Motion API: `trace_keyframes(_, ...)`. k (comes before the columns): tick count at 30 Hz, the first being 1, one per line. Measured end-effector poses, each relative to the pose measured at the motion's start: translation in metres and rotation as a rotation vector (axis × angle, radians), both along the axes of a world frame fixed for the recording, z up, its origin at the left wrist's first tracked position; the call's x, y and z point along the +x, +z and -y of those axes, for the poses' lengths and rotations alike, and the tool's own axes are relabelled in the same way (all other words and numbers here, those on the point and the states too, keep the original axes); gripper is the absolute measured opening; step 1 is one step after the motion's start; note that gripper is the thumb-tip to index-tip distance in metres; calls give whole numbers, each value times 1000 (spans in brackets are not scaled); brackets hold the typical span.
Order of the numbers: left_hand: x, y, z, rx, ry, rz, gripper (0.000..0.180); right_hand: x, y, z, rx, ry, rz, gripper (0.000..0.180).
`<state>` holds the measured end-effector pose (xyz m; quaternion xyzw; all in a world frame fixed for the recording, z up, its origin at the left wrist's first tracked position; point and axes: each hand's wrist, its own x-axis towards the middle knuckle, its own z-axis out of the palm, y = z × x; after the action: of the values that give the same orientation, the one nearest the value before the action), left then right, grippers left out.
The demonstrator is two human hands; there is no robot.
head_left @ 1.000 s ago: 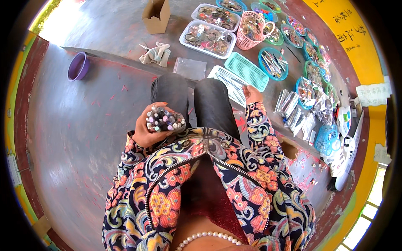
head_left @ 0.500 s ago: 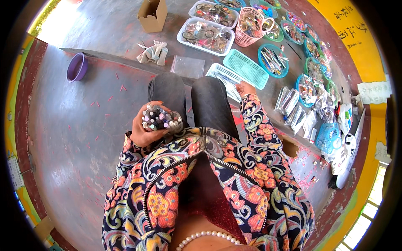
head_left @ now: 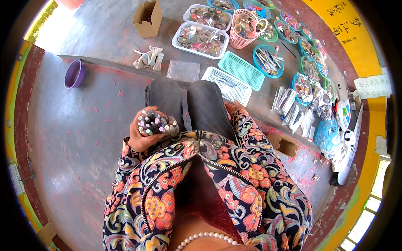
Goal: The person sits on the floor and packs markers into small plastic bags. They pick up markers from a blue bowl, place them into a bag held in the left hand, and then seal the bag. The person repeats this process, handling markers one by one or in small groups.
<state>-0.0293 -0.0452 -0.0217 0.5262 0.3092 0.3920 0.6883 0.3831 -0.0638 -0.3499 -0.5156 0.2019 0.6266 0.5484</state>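
Note:
My left hand [head_left: 141,136] is closed around a bundle of pens [head_left: 157,123] in clear plastic, held above my left thigh with the white, black and lilac ends upward. Beside my right thigh is my right hand [head_left: 235,107], low and just short of a white basket [head_left: 245,99]; its fingers are mostly hidden. A few blue pens [head_left: 228,83] lie in that basket. Touching its far side is an empty turquoise basket [head_left: 241,71]. A clear flat plastic sheet or bag [head_left: 183,71] lies on the ledge before my knees.
Clear tubs [head_left: 201,52] of hair ties, a pink basket [head_left: 243,39] and a round blue basket [head_left: 268,75] of pens stand ahead. Several wrapped packs [head_left: 284,100] lie right. A cardboard box [head_left: 147,19], a cloth [head_left: 149,58] and a purple bowl [head_left: 74,74] are left.
My right hand has drawn back from the white basket's near edge toward my right thigh. The left hand still holds the pens, tilted slightly differently. The view has shifted a little.

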Motion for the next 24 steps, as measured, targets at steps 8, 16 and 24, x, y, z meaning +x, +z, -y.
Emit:
trace_keyframes(8, -5, -5, 1, 11, 26, -36, 70, -19, -5, -20, 72, -290, 29, 29)
trace_keyframes(16, 1, 4, 3, 11, 32, -16, 70, -28, -20, -23, 70, 60, 328, 44)
trace_keyframes(24, -2, -9, 1, -1, 76, -1, 70, -24, 28, -35, -56, 183, 73, 34)
